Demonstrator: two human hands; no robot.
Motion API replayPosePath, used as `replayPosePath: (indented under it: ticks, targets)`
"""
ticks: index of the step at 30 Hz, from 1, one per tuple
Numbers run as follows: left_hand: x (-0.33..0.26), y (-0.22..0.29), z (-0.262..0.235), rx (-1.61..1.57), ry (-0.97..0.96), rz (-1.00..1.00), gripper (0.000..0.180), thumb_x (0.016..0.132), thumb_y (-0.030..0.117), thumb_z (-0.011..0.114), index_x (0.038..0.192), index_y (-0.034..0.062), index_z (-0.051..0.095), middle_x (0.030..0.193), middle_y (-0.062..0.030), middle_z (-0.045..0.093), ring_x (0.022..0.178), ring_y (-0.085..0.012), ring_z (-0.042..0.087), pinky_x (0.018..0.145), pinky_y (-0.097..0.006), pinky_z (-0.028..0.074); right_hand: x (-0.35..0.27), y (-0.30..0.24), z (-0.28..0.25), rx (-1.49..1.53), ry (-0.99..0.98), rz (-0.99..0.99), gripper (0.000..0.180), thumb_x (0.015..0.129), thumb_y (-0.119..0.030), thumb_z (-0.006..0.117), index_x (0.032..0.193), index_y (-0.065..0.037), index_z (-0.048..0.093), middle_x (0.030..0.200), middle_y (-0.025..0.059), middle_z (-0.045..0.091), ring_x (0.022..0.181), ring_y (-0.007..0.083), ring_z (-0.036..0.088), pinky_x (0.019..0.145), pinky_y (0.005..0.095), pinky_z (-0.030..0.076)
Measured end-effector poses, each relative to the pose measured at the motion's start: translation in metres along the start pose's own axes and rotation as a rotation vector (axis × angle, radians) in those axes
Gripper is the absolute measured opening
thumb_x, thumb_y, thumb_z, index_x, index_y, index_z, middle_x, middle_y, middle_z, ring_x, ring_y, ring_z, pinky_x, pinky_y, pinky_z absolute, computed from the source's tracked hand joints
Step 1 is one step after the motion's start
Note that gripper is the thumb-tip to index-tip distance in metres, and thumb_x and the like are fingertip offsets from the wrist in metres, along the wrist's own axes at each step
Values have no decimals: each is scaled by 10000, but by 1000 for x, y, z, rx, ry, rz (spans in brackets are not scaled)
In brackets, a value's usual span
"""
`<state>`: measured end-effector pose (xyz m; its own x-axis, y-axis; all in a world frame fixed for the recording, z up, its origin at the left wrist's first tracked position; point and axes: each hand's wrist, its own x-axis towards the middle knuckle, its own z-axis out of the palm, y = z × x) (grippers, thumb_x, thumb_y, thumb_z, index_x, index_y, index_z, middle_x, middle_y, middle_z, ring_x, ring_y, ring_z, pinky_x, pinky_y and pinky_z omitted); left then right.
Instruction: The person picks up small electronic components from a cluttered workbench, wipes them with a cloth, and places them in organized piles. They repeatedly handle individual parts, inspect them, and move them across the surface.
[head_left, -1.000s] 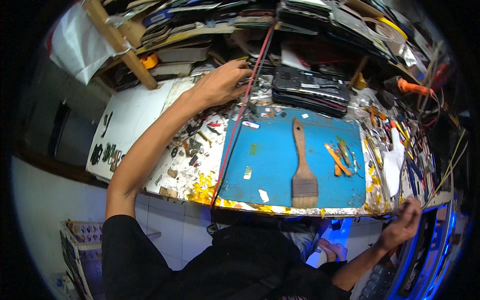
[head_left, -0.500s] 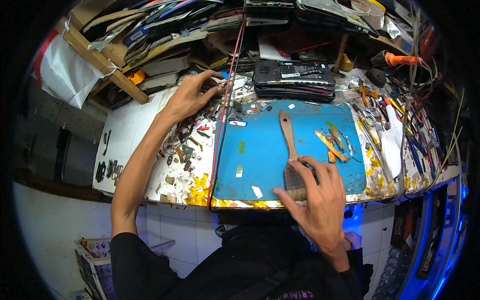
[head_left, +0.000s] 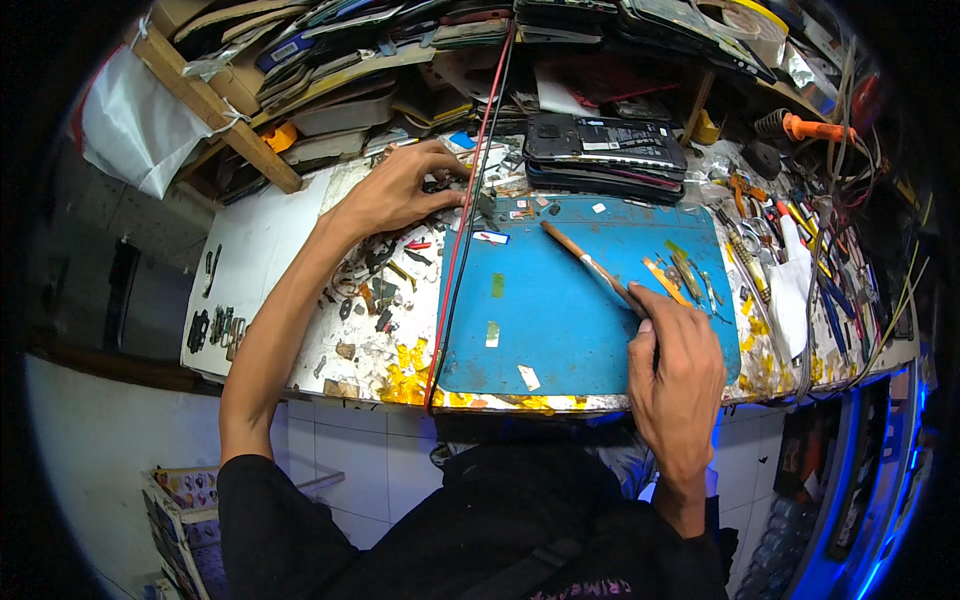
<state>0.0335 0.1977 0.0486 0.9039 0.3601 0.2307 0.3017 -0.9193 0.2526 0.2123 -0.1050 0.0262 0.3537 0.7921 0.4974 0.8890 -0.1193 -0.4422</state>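
My right hand (head_left: 676, 365) lies over the near right part of a blue work mat (head_left: 560, 320) and grips a wooden-handled paintbrush (head_left: 590, 262). The brush handle sticks out toward the far left; its bristles are hidden under my fingers. My left hand (head_left: 398, 187) reaches to the far left of the mat, fingers bent onto a heap of small dark parts (head_left: 440, 185) beside a red cable (head_left: 468, 190).
A stack of dark phone bodies (head_left: 605, 150) sits behind the mat. Screwdrivers and tweezers (head_left: 790, 240) crowd the right side, an orange-handled tool (head_left: 815, 128) lies far right. Small screws and scraps (head_left: 375, 285) litter the paint-stained bench on the left. Shelves of clutter run along the back.
My right hand came up from below the bench edge, took hold of the paintbrush and swung its handle to the left. My left hand stayed at the parts heap.
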Motion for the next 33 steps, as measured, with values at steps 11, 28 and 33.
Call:
replayPosePath:
  ticks: [11,28,33]
  targets:
    - [1,-4,-3,9,175,-303,286,972,206,610,1031,-63,687,853,-170,699,745,-286,683,720,-373,549,3,13,-2,113,6,91,234,942,-113,628,1140,11,649,999,182,676,881,305,660,778,387,510]
    - [-72,96,-15,-361,550,93,288,820,-57,724,1099,-7,673,1070,-124,648,986,-259,693,864,-325,594,2,1,-3,1109,211,301,411,856,4,720,1171,-15,455,1054,138,654,969,168,638,869,290,515]
    - [-91,129,-7,112,432,520,260,727,-39,810,949,84,750,1065,-57,544,1042,-248,626,890,-468,582,1,-22,-3,1283,113,37,386,848,-66,755,1154,-20,523,1012,127,663,937,168,653,822,283,523]
